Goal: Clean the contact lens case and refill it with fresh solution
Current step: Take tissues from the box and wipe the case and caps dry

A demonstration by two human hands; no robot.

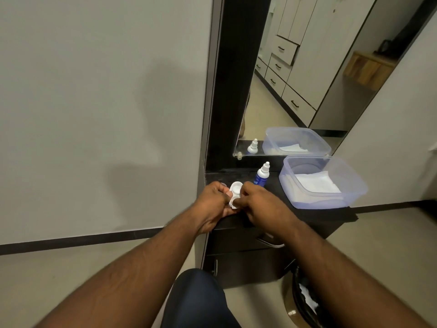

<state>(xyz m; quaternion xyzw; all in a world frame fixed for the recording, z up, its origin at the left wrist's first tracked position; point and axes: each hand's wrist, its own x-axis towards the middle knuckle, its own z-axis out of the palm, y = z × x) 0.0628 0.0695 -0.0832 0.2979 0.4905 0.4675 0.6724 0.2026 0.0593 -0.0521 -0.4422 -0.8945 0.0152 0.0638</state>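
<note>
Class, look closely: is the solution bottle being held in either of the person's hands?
No, the solution bottle stands untouched on the black countertop beside the hands.

Translucent plastic tub (354,185), paper inside

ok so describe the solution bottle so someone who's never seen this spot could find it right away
Find the black dresser top below the wall mirror. The solution bottle stands upright on it, between the person's hands and the clear plastic tub. It is the only small bottle with a blue label and white nozzle cap; the twin behind it is a reflection.
</note>
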